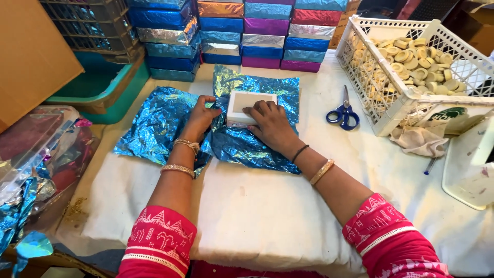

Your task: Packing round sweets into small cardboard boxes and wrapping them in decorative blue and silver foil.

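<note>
Blue foil (247, 144) at frame centre: I am pressing my right hand (270, 123) flat on the white box (249, 103), my left hand (201, 114) pinching the foil's edge.

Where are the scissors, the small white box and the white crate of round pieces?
scissors (343, 112): head view, on the blue handles.
small white box (246, 103): head view, on its top face.
white crate (391, 103): head view, on its near wall.
</note>
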